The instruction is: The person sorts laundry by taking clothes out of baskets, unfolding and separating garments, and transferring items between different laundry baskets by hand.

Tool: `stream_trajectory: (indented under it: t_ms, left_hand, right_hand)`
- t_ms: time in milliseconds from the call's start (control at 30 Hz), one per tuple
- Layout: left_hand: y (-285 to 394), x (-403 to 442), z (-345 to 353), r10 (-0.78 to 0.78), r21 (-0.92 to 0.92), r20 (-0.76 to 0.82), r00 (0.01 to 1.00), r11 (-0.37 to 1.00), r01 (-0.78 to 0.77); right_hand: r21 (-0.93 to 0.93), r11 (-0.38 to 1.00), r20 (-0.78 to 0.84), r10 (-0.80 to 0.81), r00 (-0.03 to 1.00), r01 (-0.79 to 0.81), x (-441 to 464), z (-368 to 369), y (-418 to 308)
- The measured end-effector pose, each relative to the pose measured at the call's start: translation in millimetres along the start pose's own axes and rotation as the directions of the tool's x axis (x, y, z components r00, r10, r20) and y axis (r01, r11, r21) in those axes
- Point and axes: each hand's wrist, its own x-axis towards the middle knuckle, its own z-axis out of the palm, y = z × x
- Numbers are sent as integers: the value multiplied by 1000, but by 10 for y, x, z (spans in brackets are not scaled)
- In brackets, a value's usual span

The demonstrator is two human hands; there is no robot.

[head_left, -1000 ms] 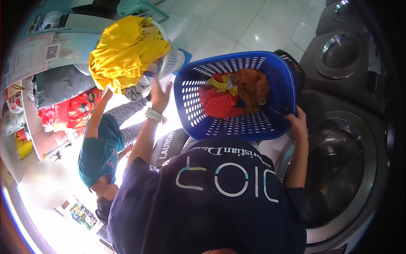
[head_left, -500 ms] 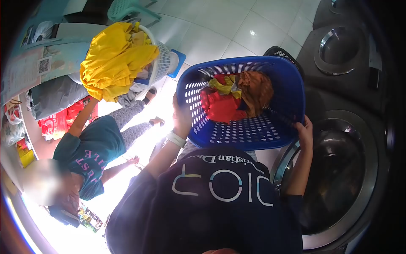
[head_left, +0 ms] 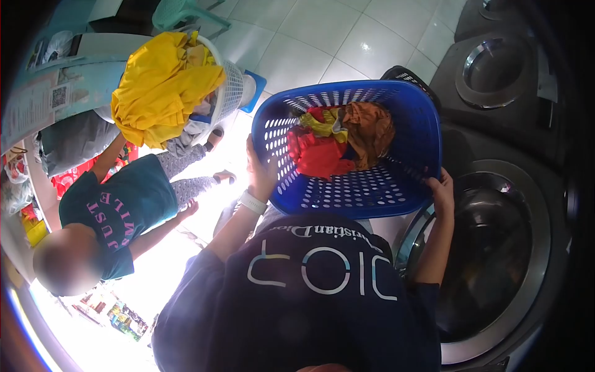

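Observation:
I hold a blue plastic laundry basket in front of me, its open top tilted toward my view. My left hand, with a pale watch band at the wrist, grips the basket's left side; some of its fingers are hidden behind the wall. My right hand is closed on the lower right rim, thumb on the inside. Within the basket lie a red cloth, a yellow cloth and a brown garment, bunched together.
Front-loading machines with round doors line my right side. At left, another person in a teal shirt stands by a white basket heaped with yellow cloth. A dark basket sits behind mine; a green plastic chair stands farther off.
The blue basket has shifted slightly left in view, still in both hands. The other person's head and body have moved, and their lower arm now reaches nearer their legs.

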Motion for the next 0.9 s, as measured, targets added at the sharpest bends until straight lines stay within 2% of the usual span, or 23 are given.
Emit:
stream_trajectory:
  t_ms: [67, 133, 167, 267, 300, 433, 567, 733, 800, 833, 900]
  left_hand:
    - [17, -13, -6, -34, -24, 15, 999, 999, 34]
    - [-31, -9, 9, -61, 71, 13, 998, 996, 60]
    - [52, 0, -20, -144, 43, 39, 989, 989, 143]
    - [81, 12, -40, -161, 115, 50, 986, 981, 155]
    - [77, -1, -32, -151, 165, 52, 987, 976, 140]
    - [45, -16, -30, -58, 167, 76, 995, 985, 44]
    - [46, -9, -13, -40, 267, 33, 999, 963, 30]
    - [53, 9, -20, 22, 283, 37, 999, 959, -31]
    - [177, 41, -72, -192, 166, 141, 971, 972, 168]
    - [171, 44, -62, -191, 165, 139, 972, 972, 167]
    - [205, 50, -36, 96, 518, 12, 995, 851, -88]
  right_hand:
    - [-7, 1000, 15, 5, 1000, -5, -6, 22, -31]
    - [-7, 1000, 7, 1, 1000, -1, -33, 63, -96]
    - [-10, 1000, 13, 1, 1000, 0, -32, 66, -99]
    - [4, 1000, 34, 15, 999, -15, -12, 10, -57]
    - [-3, 1000, 25, 23, 999, -22, 1, -24, -19]
    - [-9, 998, -9, 59, 998, -59, -14, -59, 21]
    - [-10, 998, -10, 56, 998, -57, -35, -55, -4]
    - [11, 996, -20, 92, 996, -91, -20, -86, 40]
    - [20, 995, -25, 94, 995, -93, -22, -73, 19]
    - [29, 995, -30, 97, 995, -96, -22, -65, 12]
    - [32, 995, -25, 93, 995, -92, -11, -82, 55]
